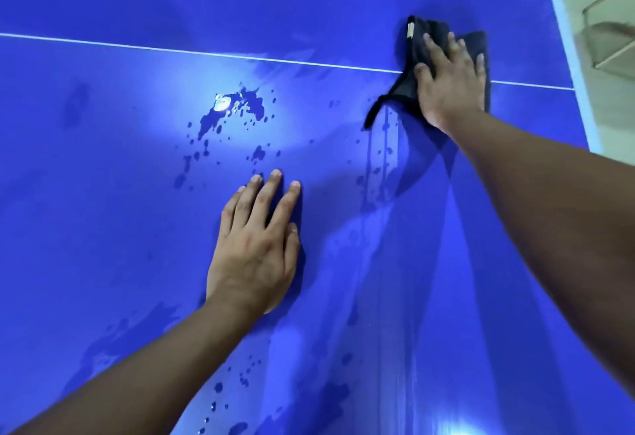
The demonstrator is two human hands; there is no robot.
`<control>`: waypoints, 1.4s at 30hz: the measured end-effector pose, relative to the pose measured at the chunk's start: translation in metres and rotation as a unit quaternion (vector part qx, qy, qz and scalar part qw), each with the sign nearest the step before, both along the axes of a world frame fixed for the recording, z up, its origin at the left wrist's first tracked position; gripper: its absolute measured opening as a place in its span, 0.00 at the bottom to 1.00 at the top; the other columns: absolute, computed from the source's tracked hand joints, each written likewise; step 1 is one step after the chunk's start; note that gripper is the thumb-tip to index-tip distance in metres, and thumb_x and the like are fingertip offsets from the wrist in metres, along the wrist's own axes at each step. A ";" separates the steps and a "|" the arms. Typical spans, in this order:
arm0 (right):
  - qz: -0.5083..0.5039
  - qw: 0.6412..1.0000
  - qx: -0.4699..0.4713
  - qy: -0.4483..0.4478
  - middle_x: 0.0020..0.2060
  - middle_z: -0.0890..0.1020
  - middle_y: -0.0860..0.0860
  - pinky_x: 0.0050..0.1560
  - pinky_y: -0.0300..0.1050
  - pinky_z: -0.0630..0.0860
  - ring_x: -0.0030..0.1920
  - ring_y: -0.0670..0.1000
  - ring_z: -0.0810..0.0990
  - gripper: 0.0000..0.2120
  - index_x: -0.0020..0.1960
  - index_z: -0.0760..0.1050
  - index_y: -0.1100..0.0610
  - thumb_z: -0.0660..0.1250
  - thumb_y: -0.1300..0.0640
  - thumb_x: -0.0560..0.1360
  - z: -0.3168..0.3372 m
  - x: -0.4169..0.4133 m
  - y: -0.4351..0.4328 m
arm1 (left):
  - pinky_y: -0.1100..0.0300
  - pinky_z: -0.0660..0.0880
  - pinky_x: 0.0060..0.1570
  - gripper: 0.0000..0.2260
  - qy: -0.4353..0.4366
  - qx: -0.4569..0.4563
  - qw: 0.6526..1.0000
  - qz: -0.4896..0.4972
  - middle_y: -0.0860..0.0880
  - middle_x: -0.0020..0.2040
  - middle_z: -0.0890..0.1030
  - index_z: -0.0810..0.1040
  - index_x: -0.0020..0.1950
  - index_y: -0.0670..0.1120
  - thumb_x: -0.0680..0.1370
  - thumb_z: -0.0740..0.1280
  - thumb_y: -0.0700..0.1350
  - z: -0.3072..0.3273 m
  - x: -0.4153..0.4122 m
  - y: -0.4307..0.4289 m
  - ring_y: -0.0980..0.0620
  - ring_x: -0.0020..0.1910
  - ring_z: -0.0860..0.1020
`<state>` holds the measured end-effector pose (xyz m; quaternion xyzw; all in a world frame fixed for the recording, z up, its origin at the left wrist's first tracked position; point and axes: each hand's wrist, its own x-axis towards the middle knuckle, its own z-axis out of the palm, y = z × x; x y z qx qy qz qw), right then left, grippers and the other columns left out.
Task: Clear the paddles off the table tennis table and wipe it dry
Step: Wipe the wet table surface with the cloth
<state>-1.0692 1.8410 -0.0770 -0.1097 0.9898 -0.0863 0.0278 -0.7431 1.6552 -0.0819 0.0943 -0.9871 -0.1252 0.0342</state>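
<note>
Fingers of the right hand lie straight and spread, pressed flat on a dark cloth. They curl round nothing; the palm and all the fingers bear down on the fabric. The cloth sits on the far right part of the blue table, across the thin white line that runs left to right over the surface. Its edges show beyond the fingertips on the far side and to the left of the thumb. One loose corner trails toward the near side, and a small pale label shows at the far left corner.

The left hand rests palm down on the bare table, nearer and well to the left of the cloth. Its fingers are straight, slightly apart, and hold nothing.

Water drops and small puddles lie just beyond the left fingertips, under a bright glare, and more drops are scattered near the left forearm. Wet streaks run from the cloth toward the near side. A white band marks the table's right edge. Past it stands a blurred rack-like frame; whether it holds anything cannot be told.
</note>
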 end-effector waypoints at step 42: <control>0.175 0.983 -0.056 -0.001 0.83 0.54 0.47 0.80 0.61 0.50 0.82 0.49 0.50 0.28 0.82 0.52 0.39 0.54 0.44 0.84 -0.010 0.634 0.086 | 0.44 0.62 0.74 0.19 -0.009 0.031 0.999 -0.020 0.41 0.77 0.66 0.68 0.76 0.42 0.85 0.57 0.42 0.027 0.252 0.015 0.39 0.77 0.63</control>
